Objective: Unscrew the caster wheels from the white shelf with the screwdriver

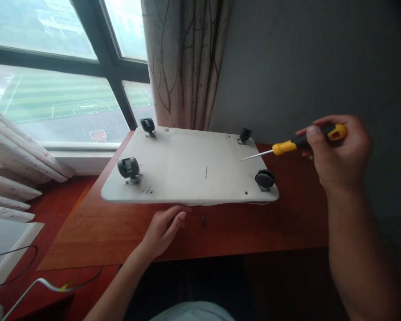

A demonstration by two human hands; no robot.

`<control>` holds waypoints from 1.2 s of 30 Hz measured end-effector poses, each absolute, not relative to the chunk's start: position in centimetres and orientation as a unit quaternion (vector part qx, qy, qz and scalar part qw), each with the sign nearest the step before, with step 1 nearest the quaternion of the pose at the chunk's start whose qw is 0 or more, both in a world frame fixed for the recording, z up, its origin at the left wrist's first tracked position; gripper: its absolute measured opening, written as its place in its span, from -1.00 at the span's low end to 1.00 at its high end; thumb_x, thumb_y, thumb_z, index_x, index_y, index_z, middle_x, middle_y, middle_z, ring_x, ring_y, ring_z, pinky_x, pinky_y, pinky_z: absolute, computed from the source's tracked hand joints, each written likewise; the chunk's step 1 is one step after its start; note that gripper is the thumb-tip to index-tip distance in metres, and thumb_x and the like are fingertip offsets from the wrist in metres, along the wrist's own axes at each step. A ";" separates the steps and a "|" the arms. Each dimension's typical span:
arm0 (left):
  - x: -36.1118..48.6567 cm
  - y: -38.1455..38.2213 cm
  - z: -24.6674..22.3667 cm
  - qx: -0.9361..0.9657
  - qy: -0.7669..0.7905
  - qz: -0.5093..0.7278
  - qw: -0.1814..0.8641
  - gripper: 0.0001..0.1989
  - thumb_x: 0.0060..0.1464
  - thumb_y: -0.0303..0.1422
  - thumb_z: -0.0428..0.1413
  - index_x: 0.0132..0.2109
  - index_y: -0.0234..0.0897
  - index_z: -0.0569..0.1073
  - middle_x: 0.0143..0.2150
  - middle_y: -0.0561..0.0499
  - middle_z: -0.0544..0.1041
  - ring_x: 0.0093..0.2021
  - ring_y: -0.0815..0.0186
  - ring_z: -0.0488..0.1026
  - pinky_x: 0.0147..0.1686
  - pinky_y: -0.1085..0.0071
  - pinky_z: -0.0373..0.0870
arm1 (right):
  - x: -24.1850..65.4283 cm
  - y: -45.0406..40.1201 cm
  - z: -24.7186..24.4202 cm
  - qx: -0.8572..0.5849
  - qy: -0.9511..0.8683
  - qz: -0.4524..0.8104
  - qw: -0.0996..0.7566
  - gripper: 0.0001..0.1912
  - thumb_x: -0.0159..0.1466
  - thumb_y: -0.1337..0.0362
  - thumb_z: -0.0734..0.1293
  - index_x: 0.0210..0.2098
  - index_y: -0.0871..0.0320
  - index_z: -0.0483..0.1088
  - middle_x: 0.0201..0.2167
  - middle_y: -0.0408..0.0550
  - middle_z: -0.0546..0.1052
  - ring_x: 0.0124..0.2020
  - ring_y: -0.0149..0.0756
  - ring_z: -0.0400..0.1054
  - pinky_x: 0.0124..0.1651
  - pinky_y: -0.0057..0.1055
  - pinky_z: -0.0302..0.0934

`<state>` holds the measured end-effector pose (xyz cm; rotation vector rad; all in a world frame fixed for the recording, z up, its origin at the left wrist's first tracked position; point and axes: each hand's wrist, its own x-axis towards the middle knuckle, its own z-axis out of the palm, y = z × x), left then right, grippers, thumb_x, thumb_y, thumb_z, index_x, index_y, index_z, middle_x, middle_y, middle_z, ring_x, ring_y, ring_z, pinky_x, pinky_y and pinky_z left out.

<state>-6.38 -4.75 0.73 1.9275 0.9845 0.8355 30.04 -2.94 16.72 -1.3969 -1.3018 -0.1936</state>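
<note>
In my right hand (342,147) is a yellow and black screwdriver (285,146), its handle gripped between thumb and fingers. The thin metal shaft slants left, with its tip over the right part of a white board (183,160). Black casters stand upright at the board's corners: rear left (148,125), front left (128,168), rear right (245,135) and front right (264,179). Against the board's front edge rests my left hand (163,229), thumb apart from the outstretched index finger; its other fingers are mostly hidden.
Beneath the board is a reddish-brown wooden table (103,236). A small dark piece (203,223) lies near its front. Behind are a patterned curtain (187,62), a grey wall (304,67) and a window (63,98). Cables (47,283) run at the lower left.
</note>
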 end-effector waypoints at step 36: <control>-5.8 -4.5 0.3 0.709 0.390 0.333 0.485 -0.65 0.33 -0.18 -0.02 -0.06 -0.29 0.58 -0.49 0.04 0.49 -0.48 0.40 0.39 -0.43 0.53 0.26 | 28.8 16.0 21.2 -0.771 -0.566 -0.223 0.187 -0.08 0.11 -0.22 -0.22 -0.46 0.50 0.37 -0.35 -0.01 0.48 0.09 0.17 0.35 -0.10 -0.14 0.12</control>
